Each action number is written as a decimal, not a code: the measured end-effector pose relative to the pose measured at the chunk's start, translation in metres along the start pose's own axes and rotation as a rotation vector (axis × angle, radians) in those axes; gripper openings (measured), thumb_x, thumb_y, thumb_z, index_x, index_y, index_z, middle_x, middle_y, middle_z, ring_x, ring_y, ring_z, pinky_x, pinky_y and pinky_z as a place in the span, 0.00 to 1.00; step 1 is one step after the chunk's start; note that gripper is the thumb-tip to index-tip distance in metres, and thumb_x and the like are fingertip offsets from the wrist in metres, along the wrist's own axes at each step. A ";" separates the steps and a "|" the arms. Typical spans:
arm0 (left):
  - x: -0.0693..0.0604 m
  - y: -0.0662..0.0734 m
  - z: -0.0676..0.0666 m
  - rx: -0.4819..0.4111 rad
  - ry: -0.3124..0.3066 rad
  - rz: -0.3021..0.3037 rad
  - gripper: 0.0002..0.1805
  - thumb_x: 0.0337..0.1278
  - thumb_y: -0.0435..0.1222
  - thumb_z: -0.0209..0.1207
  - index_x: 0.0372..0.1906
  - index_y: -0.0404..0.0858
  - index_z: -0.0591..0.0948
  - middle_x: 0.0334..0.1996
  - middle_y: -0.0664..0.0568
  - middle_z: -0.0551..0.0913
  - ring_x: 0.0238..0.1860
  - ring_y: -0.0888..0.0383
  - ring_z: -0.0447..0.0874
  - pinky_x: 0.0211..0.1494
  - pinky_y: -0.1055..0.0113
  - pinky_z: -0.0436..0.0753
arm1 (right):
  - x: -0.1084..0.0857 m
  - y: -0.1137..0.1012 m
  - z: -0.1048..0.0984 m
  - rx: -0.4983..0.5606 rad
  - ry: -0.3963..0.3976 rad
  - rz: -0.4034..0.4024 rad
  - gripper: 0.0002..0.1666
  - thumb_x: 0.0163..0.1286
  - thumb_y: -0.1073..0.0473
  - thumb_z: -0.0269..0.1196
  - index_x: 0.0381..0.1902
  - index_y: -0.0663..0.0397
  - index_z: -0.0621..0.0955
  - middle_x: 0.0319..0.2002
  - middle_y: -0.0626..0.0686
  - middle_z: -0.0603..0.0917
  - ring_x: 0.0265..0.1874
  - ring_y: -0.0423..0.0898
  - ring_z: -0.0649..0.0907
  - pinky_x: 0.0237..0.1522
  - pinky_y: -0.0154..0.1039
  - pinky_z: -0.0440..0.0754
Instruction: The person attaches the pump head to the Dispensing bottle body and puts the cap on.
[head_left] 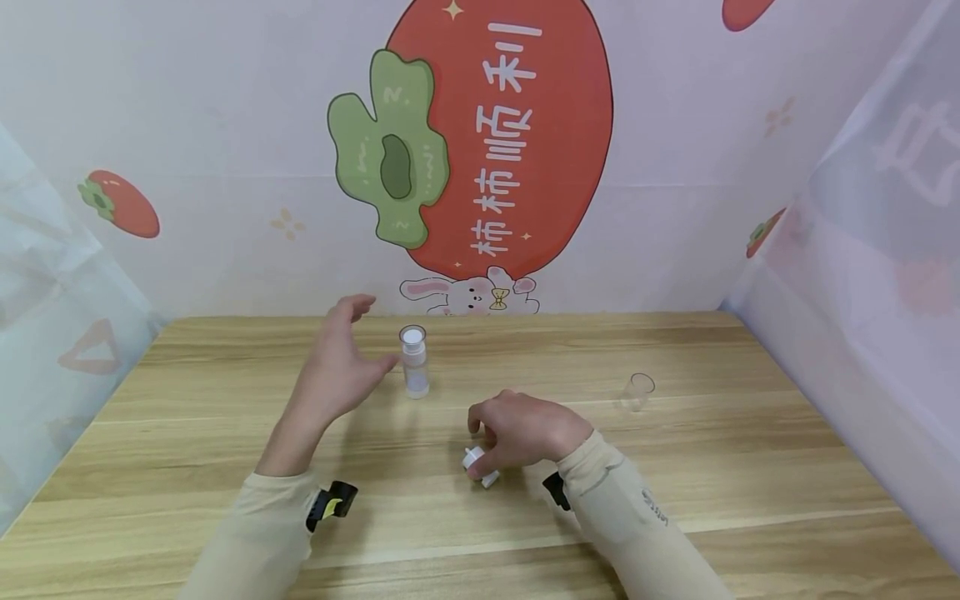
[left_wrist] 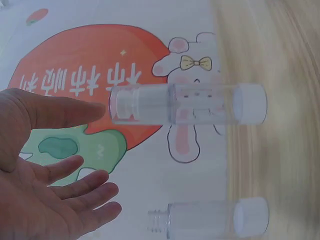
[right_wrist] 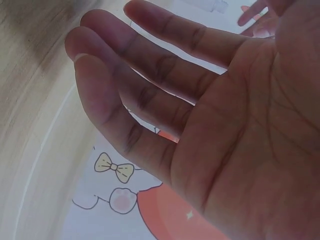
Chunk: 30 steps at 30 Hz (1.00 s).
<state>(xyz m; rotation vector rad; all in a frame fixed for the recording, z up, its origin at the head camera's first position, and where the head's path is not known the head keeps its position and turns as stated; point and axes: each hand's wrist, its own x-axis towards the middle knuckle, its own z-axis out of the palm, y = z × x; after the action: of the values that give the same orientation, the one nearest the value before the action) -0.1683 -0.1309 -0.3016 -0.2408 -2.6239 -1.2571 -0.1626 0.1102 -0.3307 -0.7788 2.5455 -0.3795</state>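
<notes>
- Bottle, capped, stands upright toward the far middle of the table; on my feed it sits just right of the left hand.
- I see that left hand spread and empty, its thumb next to the bottle's top; I cannot tell if they touch.
- From the left wrist I make out a second bottle, uncapped with its threaded neck showing, standing left of the first.
- Nearer me, the right hand is loosely bent and released, its thumb partly covering a white pump; contact is unclear.
- Farther right stands a clear cap.
</notes>
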 end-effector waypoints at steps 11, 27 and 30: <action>0.003 -0.020 -0.016 0.139 0.052 -0.072 0.45 0.51 0.33 0.70 0.72 0.25 0.61 0.67 0.27 0.66 0.62 0.29 0.69 0.63 0.35 0.69 | 0.003 -0.003 0.004 -0.002 -0.006 0.016 0.21 0.56 0.47 0.79 0.40 0.50 0.83 0.29 0.42 0.79 0.27 0.38 0.78 0.30 0.34 0.77; 0.009 -0.056 -0.017 0.165 -0.155 -0.279 0.46 0.51 0.39 0.73 0.69 0.22 0.63 0.61 0.25 0.72 0.58 0.30 0.74 0.57 0.37 0.75 | 0.004 -0.004 0.007 -0.032 -0.010 0.029 0.21 0.55 0.44 0.79 0.33 0.49 0.81 0.27 0.43 0.79 0.25 0.38 0.76 0.28 0.33 0.75; 0.010 -0.061 -0.015 0.147 -0.169 -0.281 0.44 0.51 0.39 0.73 0.67 0.22 0.64 0.59 0.25 0.73 0.57 0.31 0.75 0.57 0.38 0.76 | 0.003 -0.003 0.007 -0.031 -0.008 0.022 0.21 0.55 0.45 0.79 0.32 0.49 0.81 0.25 0.43 0.78 0.24 0.38 0.75 0.27 0.33 0.74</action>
<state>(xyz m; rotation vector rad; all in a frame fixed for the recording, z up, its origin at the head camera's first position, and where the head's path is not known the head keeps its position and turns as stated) -0.1904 -0.1796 -0.3351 0.0521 -2.9620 -1.1586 -0.1600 0.1047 -0.3369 -0.7614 2.5555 -0.3298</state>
